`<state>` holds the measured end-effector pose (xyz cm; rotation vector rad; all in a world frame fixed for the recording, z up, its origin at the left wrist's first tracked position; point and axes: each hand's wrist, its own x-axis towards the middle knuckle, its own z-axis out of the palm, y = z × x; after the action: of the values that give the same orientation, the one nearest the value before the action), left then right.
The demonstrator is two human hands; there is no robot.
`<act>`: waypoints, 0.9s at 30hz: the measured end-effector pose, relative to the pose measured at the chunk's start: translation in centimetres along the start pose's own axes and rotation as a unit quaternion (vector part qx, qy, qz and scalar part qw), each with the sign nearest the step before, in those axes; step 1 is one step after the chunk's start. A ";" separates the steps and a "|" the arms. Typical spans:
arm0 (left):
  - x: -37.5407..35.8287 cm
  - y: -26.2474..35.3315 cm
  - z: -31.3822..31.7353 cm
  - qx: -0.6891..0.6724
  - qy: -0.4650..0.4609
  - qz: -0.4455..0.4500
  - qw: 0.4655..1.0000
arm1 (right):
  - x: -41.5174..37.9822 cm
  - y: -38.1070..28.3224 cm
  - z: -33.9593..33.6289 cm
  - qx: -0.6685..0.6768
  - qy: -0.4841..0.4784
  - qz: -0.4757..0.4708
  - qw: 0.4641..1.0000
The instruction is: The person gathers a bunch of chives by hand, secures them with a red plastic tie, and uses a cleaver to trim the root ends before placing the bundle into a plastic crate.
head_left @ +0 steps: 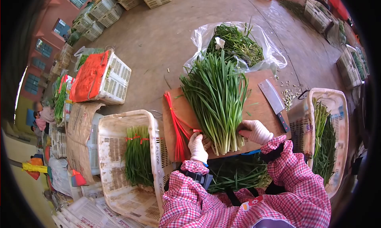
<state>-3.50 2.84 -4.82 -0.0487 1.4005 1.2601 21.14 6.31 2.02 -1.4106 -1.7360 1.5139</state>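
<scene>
A large bunch of garlic chives (217, 105) lies on a wooden board (260, 105), leaves pointing away and pale stem ends toward me. My left hand (197, 146), in a white glove, pinches a red tie strip (197, 130) left of the stems. A bundle of red tie strips (176, 129) lies beside that hand. On the right, my gloved right hand (256, 131) has its fingers curled against the edge of the stems; the fingertips are partly hidden. A cleaver (273, 101) rests on the board's right side, its dark handle toward me.
A white crate (152, 136) on the left holds tied chives (138, 156). Another crate (341, 117) with greens stands right. Beyond the board is a plastic bag (274, 57) of loose greens (238, 41). Stem scraps (289, 95) litter the floor. More greens (234, 172) lie below the board.
</scene>
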 end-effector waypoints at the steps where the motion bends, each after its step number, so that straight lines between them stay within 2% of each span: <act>1: 0.0 0.1 0.2 0.041 0.001 0.017 0.999 | 0.1 0.0 -0.1 -0.011 -0.005 -0.010 1.000; 5: 0.2 0.2 0.3 0.086 0.009 0.080 0.993 | 0.1 -1.2 -0.8 -0.005 -0.032 0.046 0.998; 7: 0.1 -0.1 0.4 0.079 0.023 0.087 0.993 | 0.2 -0.5 -0.8 -0.038 -0.023 -0.019 0.999; 8: 0.3 -0.6 0.2 0.093 0.018 0.096 0.991 | 0.1 -0.1 -0.7 -0.036 -0.021 -0.023 0.999; 10: 1.8 -1.6 -0.3 0.098 0.001 0.152 0.983 | 0.3 0.6 -0.6 -0.126 0.017 -0.144 0.981; 11: 2.7 -2.2 -0.7 0.133 -0.020 0.212 0.968 | 0.5 1.0 -0.6 -0.112 0.011 -0.158 0.981; 12: 2.4 -2.0 -0.1 0.140 -0.024 0.228 0.963 | 0.7 1.4 -0.8 -0.127 0.000 -0.157 0.979; 13: 2.4 -1.8 0.1 0.144 -0.034 0.205 0.968 | 0.9 2.0 -0.7 -0.146 0.003 -0.171 0.974; 15: 5.3 -3.2 -0.9 0.160 0.004 0.214 0.964 | 0.5 0.9 -0.8 -0.110 -0.032 -0.078 0.990; 17: 5.5 -2.6 -0.9 0.191 0.030 0.186 0.963 | 0.5 1.0 -0.9 -0.080 -0.063 -0.032 0.994; 19: 6.7 -2.3 -1.4 0.157 0.041 0.086 0.983 | 0.1 -0.5 -1.4 -0.060 -0.088 0.031 0.994; 20: 5.5 -1.7 -0.8 0.163 0.048 0.078 0.982 | 0.1 -0.4 -1.4 -0.061 -0.077 0.002 0.995; 21: 7.0 -2.7 -1.5 0.163 0.046 0.081 0.982 | 0.1 0.2 -1.2 -0.062 -0.074 -0.002 0.995; 23: 9.7 -4.4 -2.8 0.236 0.028 0.215 0.947 | 0.7 0.9 -1.1 -0.068 -0.088 0.017 0.994; 24: 9.8 -4.8 -2.8 0.254 0.059 0.238 0.936 | 0.4 0.4 -1.2 -0.037 -0.094 0.039 0.994; 27: 7.8 -4.0 -1.8 0.250 0.079 0.233 0.937 | 0.7 0.6 -1.6 -0.044 -0.081 0.011 0.996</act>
<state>-4.49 4.69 -13.54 0.5720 1.9115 1.2537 22.42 7.57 1.78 -1.3865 -1.9116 1.6209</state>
